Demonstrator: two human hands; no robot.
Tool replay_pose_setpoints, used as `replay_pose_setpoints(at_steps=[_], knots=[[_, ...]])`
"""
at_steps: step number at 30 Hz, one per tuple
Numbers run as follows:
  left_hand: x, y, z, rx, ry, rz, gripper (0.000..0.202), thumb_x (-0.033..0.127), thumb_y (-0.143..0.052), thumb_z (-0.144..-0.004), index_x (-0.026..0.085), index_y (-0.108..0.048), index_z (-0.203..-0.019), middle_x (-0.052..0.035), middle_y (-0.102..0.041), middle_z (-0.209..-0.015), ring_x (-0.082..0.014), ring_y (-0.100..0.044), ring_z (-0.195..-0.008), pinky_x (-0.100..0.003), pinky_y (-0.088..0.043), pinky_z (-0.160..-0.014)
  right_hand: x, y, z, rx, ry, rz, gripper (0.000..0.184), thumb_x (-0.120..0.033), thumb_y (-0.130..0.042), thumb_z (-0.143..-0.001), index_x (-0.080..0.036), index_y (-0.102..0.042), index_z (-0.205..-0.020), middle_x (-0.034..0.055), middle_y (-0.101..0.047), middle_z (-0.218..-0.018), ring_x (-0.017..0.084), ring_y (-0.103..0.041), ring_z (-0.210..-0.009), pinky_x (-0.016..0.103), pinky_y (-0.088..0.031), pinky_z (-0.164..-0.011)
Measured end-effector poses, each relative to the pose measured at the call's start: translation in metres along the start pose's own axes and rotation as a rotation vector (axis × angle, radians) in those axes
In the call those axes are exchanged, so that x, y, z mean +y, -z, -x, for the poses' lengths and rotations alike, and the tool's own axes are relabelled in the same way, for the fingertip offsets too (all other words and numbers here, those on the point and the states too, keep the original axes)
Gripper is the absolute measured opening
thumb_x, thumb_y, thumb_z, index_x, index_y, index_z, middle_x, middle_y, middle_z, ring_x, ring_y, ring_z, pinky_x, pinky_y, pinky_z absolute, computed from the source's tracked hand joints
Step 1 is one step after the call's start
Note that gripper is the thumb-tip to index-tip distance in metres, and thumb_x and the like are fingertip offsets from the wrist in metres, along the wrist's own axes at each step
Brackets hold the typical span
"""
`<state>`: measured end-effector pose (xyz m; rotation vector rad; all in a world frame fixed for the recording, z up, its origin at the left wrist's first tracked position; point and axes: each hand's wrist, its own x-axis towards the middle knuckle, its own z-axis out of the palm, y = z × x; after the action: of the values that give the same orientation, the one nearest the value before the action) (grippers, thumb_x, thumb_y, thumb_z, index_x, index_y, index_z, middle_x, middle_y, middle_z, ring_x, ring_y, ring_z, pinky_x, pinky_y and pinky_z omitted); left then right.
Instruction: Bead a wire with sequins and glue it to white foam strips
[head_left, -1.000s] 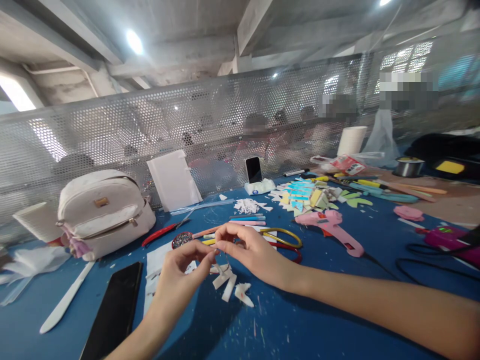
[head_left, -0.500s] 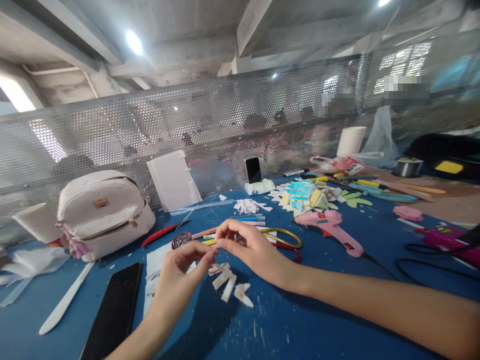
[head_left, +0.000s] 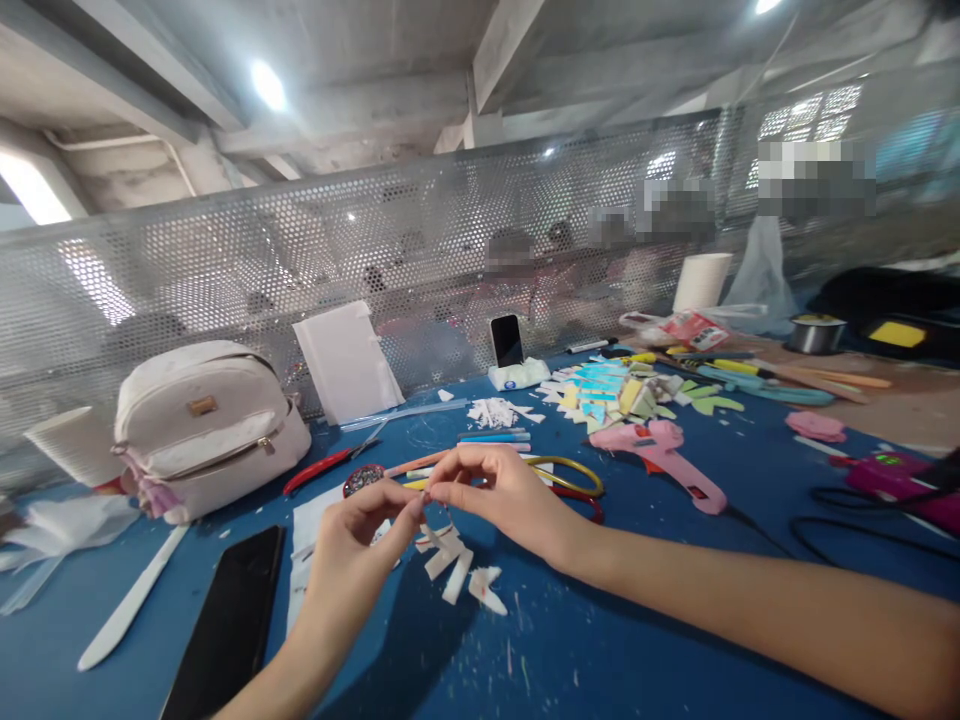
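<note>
My left hand [head_left: 358,540] and my right hand [head_left: 499,495] meet fingertip to fingertip above the blue table [head_left: 600,620]. Both are pinched closed on something very small that I cannot make out. Just below the fingertips lie a few white paper strips [head_left: 454,565]. Behind the hands are yellow-handled scissors [head_left: 566,470], some pens [head_left: 491,437] and a small round glittery dish [head_left: 364,479].
A white backpack [head_left: 202,420] stands at the left, a black phone [head_left: 229,620] and a white blade-shaped strip [head_left: 131,600] lie near it. A pink glue gun [head_left: 660,450], coloured paper scraps [head_left: 607,390], another phone on a stand [head_left: 508,340] and black cables [head_left: 862,520] are to the right. Perforated metal screen behind.
Both hands stay pinched together; they have shifted only slightly, a little lower toward the white strips.
</note>
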<state>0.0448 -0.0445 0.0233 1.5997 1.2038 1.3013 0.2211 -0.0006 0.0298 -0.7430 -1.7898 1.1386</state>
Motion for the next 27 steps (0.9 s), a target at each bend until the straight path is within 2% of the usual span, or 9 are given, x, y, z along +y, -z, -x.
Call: replay_pose_setpoints(at_steps=[5, 19, 27], knots=[[0.0000, -0.0002, 0.0007, -0.008, -0.014, -0.016, 0.021, 0.032, -0.066, -0.083, 0.017, -0.067, -0.069, -0.0009, -0.065, -0.067, -0.0148, -0.058, -0.066, -0.022, -0.045, -0.064, -0.0008, 0.0001, -0.0004, 0.002, -0.006, 0.007, 0.009, -0.026, -0.069, -0.082, -0.018, -0.072, -0.080, 0.0012, -0.070, -0.081, 0.010, -0.057, -0.065, 0.021, -0.044, -0.060], [0.0013, 0.0001, -0.0006, -0.016, -0.093, -0.163, 0.016, 0.027, -0.064, -0.081, 0.016, -0.067, -0.071, -0.0030, -0.066, -0.069, -0.0173, -0.058, -0.069, -0.026, -0.044, -0.067, -0.0008, 0.0011, 0.0002, -0.043, 0.022, 0.067, 0.007, -0.023, -0.065, -0.083, -0.016, -0.065, -0.082, 0.0009, -0.065, -0.079, 0.011, -0.055, -0.069, 0.022, -0.043, -0.062], [-0.0031, 0.0003, -0.0014, -0.055, -0.017, -0.106, 0.011, 0.028, -0.066, -0.080, 0.017, -0.069, -0.079, -0.0040, -0.068, -0.076, -0.0181, -0.059, -0.072, -0.026, -0.046, -0.067, -0.0054, 0.0008, 0.0030, -0.029, 0.057, 0.147, 0.006, -0.021, -0.063, -0.083, -0.017, -0.064, -0.080, -0.0011, -0.062, -0.076, 0.010, -0.052, -0.065, 0.022, -0.038, -0.057]])
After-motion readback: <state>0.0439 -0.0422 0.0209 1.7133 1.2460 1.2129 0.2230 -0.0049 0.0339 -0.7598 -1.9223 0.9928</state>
